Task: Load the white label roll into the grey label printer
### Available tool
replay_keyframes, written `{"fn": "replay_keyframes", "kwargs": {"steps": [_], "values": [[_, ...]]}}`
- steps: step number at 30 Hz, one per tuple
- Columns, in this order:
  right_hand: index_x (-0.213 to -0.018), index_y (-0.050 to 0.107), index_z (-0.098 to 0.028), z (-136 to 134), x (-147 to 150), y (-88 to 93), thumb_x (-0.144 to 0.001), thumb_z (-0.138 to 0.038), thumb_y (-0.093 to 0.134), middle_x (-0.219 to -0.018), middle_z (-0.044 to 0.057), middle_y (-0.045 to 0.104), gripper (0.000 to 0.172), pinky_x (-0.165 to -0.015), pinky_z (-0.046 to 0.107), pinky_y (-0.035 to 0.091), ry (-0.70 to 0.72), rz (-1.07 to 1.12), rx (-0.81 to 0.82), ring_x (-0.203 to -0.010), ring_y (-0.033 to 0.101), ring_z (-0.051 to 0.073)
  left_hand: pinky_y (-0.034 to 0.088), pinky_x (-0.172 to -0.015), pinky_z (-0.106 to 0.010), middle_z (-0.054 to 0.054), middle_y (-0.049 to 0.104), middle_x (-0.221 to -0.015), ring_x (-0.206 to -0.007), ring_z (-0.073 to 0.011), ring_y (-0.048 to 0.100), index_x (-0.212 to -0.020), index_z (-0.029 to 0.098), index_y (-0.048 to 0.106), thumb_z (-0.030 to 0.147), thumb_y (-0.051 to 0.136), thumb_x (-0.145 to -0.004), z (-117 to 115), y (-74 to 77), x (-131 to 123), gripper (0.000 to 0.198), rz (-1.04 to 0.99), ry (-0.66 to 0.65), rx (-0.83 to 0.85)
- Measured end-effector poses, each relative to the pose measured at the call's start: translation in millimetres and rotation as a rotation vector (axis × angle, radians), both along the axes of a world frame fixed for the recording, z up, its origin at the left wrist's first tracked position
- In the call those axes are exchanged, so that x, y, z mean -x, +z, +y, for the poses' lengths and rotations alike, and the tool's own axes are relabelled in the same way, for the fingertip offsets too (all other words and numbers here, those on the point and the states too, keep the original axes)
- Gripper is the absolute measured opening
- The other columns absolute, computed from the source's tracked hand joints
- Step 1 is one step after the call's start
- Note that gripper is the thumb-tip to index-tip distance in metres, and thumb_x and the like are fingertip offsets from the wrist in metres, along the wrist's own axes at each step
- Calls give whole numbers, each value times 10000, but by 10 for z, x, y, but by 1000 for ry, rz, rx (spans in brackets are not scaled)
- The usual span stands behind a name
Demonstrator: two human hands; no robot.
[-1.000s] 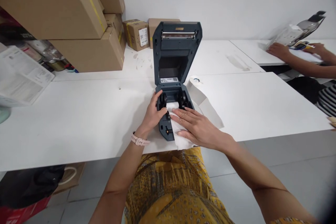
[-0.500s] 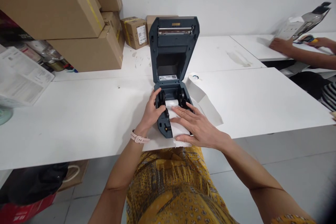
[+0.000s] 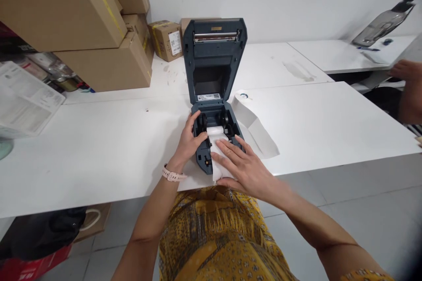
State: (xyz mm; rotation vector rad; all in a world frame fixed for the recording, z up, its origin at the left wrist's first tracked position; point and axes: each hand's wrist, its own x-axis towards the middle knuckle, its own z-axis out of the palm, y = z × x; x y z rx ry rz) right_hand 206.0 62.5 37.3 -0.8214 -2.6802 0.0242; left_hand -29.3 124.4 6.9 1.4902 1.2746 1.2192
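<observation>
A dark grey label printer [image 3: 214, 72] stands at the table's front edge with its lid raised. In its lower half a small white paper roll [image 3: 216, 130] sits between black holders, and a paper strip [image 3: 217, 169] runs forward over the front. My left hand [image 3: 188, 142] grips the printer's left wall, thumb on the inner side beside the roll and a finger along the rim. Spread flat on the strip, my right hand [image 3: 245, 164] presses it down with its fingers apart; its thumb is near the strip's front end. Part of the strip is hidden under this hand.
A curled length of white paper [image 3: 257, 129] lies right of the printer. Cardboard boxes [image 3: 105, 68] are stacked at the back left, near a clear plastic package [image 3: 26, 96]. On the right table stands a tilted bottle [image 3: 382, 22]; a co-worker's hand [image 3: 410, 72] is at the right edge.
My right hand has shifted slightly down along the paper strip. My left hand keeps its place on the printer. The co-worker's hands and the white box have left the spot beside the bottle.
</observation>
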Motion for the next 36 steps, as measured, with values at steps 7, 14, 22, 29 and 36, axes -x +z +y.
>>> {"fn": "replay_keyframes", "kwargs": {"steps": [7, 14, 22, 29, 36], "values": [[-1736, 71, -258, -246, 54, -90, -1042, -507, 592, -1732, 157, 363, 903, -1287, 603, 369, -104, 44, -8, -1611, 380, 319, 293, -1333, -557, -61, 451, -1695, -1612, -313, 363, -1554, 324, 486, 269, 703, -885, 43, -49, 30, 705, 7, -5, -10], [-1733, 70, -313, -433, 6, -101, -1056, -510, 564, -1705, 100, 435, 861, -1298, 624, 322, -124, 102, 35, -1586, 427, 303, 162, -1366, -641, -7, 333, -1772, -1680, -319, 204, -1491, 357, 594, 413, 618, -1009, -497, 214, -139, 486, 376, 95, -270], [-1436, 622, -440, 348, -458, 561, -1089, -403, 484, -1465, 34, 699, 375, -1217, 600, 453, -197, 701, -30, -1379, 648, 285, 281, -1331, -703, -64, 698, -1466, -1356, -354, 680, -1647, 391, 398, 283, 621, -926, -1130, -13, -429, 763, 630, -10, -610], [-1569, 507, -257, 2028, -67, 1506, -1071, -701, 229, -1710, 104, 449, 722, -1267, 551, 403, -276, 917, 294, -1571, 450, 282, 562, -1130, -706, -60, 731, -1394, -1224, -383, 751, -1648, 459, 373, 269, 663, -815, -1118, -281, -362, 901, 707, 79, -778], [-1388, 706, -165, 2220, 291, 1700, -1053, -745, 123, -1387, 159, 746, 887, -1157, 492, 508, -109, 752, 623, -1278, 705, 292, 592, -1071, -722, -81, 714, -1413, -1299, -413, 697, -1628, 482, 395, 309, 699, -803, -1262, -397, -388, 896, 776, 132, -750]]}}
